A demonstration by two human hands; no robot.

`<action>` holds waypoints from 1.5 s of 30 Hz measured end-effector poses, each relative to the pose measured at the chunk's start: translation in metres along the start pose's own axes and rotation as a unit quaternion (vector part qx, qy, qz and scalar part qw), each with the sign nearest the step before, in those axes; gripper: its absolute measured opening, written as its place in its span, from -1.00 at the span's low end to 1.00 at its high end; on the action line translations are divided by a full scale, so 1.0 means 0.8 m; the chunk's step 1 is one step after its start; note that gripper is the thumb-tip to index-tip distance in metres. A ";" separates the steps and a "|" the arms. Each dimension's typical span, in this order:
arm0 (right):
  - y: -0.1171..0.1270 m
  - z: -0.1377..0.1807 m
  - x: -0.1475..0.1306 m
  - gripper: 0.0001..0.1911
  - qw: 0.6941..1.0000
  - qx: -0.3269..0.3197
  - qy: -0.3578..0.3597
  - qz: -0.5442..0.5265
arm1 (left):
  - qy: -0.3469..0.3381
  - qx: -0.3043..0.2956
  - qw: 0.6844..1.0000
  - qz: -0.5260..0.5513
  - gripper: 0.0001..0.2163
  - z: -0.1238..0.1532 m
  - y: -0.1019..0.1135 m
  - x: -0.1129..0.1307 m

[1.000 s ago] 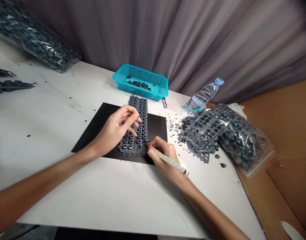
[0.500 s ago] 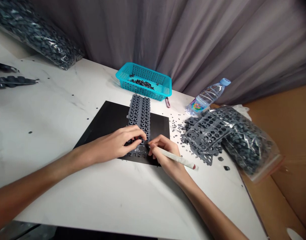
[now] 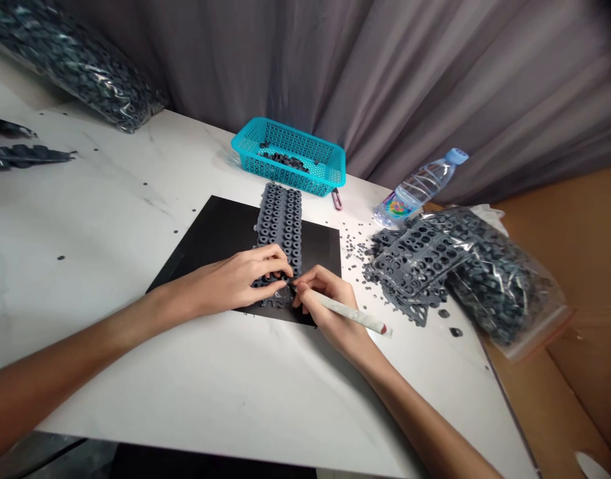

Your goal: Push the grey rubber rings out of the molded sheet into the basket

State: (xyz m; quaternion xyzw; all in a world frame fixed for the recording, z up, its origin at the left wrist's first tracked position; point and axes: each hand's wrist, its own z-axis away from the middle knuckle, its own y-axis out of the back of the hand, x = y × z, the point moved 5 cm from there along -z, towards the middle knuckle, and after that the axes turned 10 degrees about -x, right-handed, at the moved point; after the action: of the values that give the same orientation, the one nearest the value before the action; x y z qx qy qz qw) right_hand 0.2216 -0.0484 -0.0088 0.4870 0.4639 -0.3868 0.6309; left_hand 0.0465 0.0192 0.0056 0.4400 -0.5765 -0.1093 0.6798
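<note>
Knobbed strip (image 3: 281, 223) stretches lengthwise ahead from under half-curled left hand (image 3: 245, 276), hold unclear; right hand (image 3: 331, 293) pinches pen-like tool (image 3: 354, 314)

No legible text, even on the colourful label (image 3: 397, 208) of the plastic bottle (image 3: 425, 184).

Two bare arms reach in from the two bottom sides. The left arm (image 3: 90, 349) is long and low, its wrist nearly straight. The left hand (image 3: 243, 276) has its back up, fingers bent, thumb stretched out below them. The right arm (image 3: 415, 409) slants up to the right hand (image 3: 333, 296) — curled and pinching, like writing. The fingertips of both hands are close — almost meeting.
</note>
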 end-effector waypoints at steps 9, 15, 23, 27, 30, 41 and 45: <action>0.000 0.000 0.008 -0.97 1.000 0.006 -0.006 0.001 | 0.006 -0.012 1.000 -0.008 -0.80 0.001 -0.002 0.000; -0.002 0.001 0.005 -0.96 1.000 0.005 0.003 0.017 | 0.007 -0.011 1.000 -0.021 -0.80 0.001 0.000 0.003; -0.007 0.004 -0.009 -0.91 0.992 0.025 0.025 0.121 | -0.022 0.032 0.999 -0.031 -0.75 -0.001 -0.010 0.011; -0.007 0.004 -0.011 -0.92 0.992 0.026 0.027 0.117 | 0.063 0.087 0.990 0.086 -0.83 -0.005 -0.010 0.000; -0.003 0.003 -0.001 -0.93 0.999 0.014 0.013 0.035 | 0.056 0.046 0.992 0.101 -0.82 -0.007 -0.011 0.000; 0.002 0.002 0.016 -0.96 0.999 0.010 0.000 -0.050 | 0.030 -0.022 0.996 0.080 -0.76 0.001 -0.006 -0.002; 0.001 0.003 0.016 -0.97 0.999 0.009 0.001 -0.042 | 0.017 -0.025 0.997 0.071 -0.75 0.001 -0.006 -0.001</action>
State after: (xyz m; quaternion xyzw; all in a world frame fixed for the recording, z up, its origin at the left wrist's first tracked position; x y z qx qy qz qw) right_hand 0.2260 -0.0506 -0.0205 0.4734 0.4808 -0.4165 0.6093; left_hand 0.0474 0.0163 0.0014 0.3827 -0.5914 -0.0676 0.7066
